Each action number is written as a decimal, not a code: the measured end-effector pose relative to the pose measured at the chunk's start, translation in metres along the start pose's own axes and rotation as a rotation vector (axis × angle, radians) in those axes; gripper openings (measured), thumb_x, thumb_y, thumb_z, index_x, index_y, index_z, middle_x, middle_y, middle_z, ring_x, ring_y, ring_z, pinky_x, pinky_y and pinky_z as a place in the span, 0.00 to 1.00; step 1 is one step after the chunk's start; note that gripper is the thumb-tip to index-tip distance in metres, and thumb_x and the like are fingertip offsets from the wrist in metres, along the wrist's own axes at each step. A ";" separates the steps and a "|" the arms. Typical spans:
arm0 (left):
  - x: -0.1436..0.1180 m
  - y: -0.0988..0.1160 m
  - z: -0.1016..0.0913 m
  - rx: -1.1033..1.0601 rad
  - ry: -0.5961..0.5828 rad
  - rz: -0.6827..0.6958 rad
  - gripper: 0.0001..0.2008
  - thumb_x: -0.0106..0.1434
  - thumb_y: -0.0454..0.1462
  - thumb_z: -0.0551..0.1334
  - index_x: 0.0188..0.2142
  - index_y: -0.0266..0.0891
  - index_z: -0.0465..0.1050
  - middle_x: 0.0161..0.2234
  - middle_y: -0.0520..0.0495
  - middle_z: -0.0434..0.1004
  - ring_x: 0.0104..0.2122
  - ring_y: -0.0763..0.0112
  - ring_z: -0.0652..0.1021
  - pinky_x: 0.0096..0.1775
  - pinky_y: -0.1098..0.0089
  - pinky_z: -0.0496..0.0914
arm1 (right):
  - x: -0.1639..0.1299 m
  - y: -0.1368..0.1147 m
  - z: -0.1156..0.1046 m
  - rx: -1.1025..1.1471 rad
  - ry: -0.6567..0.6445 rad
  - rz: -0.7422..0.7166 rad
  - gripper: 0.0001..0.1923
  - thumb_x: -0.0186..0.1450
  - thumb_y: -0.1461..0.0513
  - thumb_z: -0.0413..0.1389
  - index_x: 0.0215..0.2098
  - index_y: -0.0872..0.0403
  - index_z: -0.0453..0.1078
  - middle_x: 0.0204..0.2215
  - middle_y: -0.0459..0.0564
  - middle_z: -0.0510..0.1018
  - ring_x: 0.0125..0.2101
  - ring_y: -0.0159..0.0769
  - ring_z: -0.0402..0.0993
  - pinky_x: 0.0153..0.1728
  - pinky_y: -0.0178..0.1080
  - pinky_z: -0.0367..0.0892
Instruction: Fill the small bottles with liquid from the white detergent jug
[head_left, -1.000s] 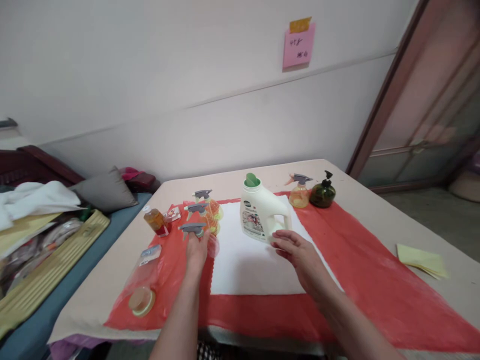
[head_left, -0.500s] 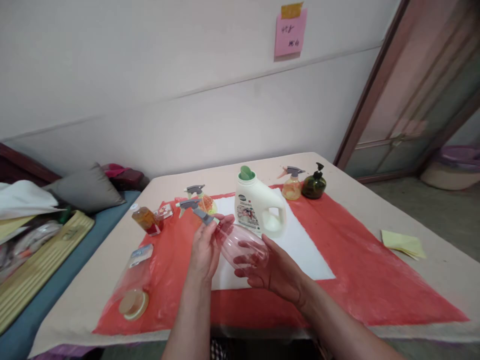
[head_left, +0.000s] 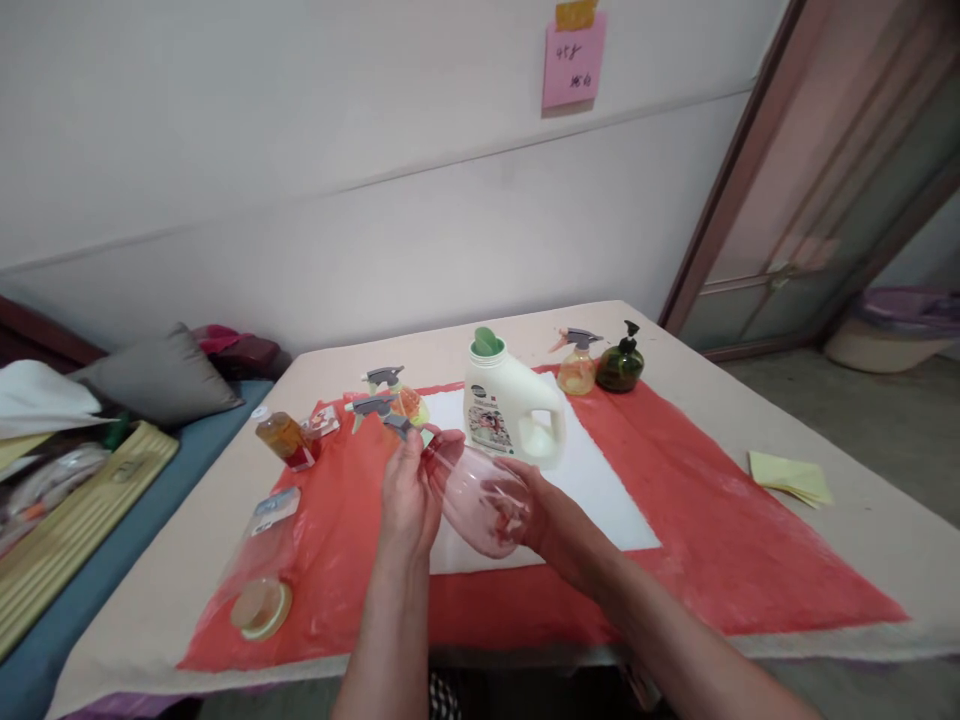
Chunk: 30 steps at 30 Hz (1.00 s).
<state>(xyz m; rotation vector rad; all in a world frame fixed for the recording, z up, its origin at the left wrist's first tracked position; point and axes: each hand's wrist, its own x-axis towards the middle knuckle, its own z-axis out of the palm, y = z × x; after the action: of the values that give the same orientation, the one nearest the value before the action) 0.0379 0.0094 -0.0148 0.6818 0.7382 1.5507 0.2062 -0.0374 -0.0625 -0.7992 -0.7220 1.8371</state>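
A clear pink spray bottle (head_left: 476,505) with a grey trigger head is held tilted above the table, its head pointing up to the left. My left hand (head_left: 409,497) is closed around its neck, just below the trigger. Around the wide base wraps my right hand (head_left: 551,512), its fingers partly hidden behind the bottle. Just beyond the hands stands a white detergent jug (head_left: 491,395) with a green piece in its open mouth. A second spray bottle (head_left: 409,402) with orange-yellow colouring is behind the held one's trigger.
A white sheet (head_left: 607,505) lies on a red cloth (head_left: 720,560). At left are an amber bottle (head_left: 281,437), a clear container (head_left: 262,540) and a round-lidded jar (head_left: 261,608). A yellow spray bottle (head_left: 577,374), green pump bottle (head_left: 621,367) and yellow papers (head_left: 787,475) are at right.
My right hand has closed in from loosely spread fingers to a hold around the bottle's base. The bottle's base has tipped slightly downward. The view has shifted a little.
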 end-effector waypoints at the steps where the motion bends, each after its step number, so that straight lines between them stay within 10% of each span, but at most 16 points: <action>1: -0.001 0.000 0.000 0.012 -0.035 -0.022 0.20 0.56 0.51 0.75 0.36 0.38 0.79 0.32 0.44 0.84 0.40 0.60 0.85 0.52 0.58 0.76 | 0.000 -0.001 -0.001 0.069 -0.036 0.088 0.37 0.61 0.35 0.59 0.58 0.48 0.67 0.52 0.58 0.77 0.46 0.45 0.77 0.40 0.44 0.72; 8: -0.010 -0.003 0.002 0.104 -0.108 -0.076 0.21 0.58 0.52 0.73 0.38 0.37 0.78 0.35 0.41 0.85 0.39 0.61 0.84 0.50 0.60 0.75 | -0.007 -0.018 0.002 -0.110 -0.264 0.128 0.37 0.54 0.47 0.70 0.58 0.50 0.70 0.43 0.52 0.79 0.42 0.45 0.77 0.45 0.46 0.71; 13: -0.008 -0.006 0.003 0.156 -0.040 0.019 0.18 0.58 0.49 0.74 0.38 0.38 0.79 0.35 0.47 0.84 0.38 0.66 0.83 0.50 0.64 0.74 | -0.004 -0.018 0.002 -0.617 0.081 -0.237 0.53 0.42 0.57 0.77 0.64 0.46 0.66 0.50 0.51 0.74 0.50 0.48 0.70 0.54 0.50 0.67; 19: -0.006 -0.001 0.001 -0.003 -0.090 -0.103 0.20 0.56 0.52 0.74 0.37 0.39 0.79 0.30 0.46 0.82 0.35 0.62 0.83 0.46 0.59 0.77 | -0.004 -0.013 -0.005 -0.140 -0.244 0.047 0.35 0.59 0.34 0.59 0.49 0.51 0.76 0.41 0.54 0.80 0.44 0.47 0.76 0.47 0.48 0.69; 25: -0.019 -0.005 0.008 0.100 -0.227 -0.179 0.20 0.60 0.52 0.72 0.38 0.37 0.79 0.33 0.42 0.83 0.39 0.57 0.84 0.46 0.58 0.76 | -0.005 -0.019 0.004 -0.004 -0.375 0.137 0.26 0.55 0.46 0.65 0.46 0.52 0.76 0.39 0.52 0.81 0.42 0.45 0.77 0.47 0.45 0.68; 30: -0.006 -0.010 0.004 0.131 -0.039 -0.015 0.19 0.58 0.50 0.73 0.38 0.38 0.76 0.35 0.44 0.84 0.38 0.64 0.84 0.45 0.65 0.75 | -0.002 -0.019 0.003 -0.636 -0.105 -0.125 0.30 0.48 0.58 0.67 0.51 0.50 0.74 0.45 0.51 0.77 0.47 0.48 0.71 0.52 0.49 0.66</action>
<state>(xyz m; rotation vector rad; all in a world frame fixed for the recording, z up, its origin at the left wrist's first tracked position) 0.0484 0.0047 -0.0203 0.7999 0.8188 1.4805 0.2147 -0.0333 -0.0462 -1.0308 -1.4292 1.5493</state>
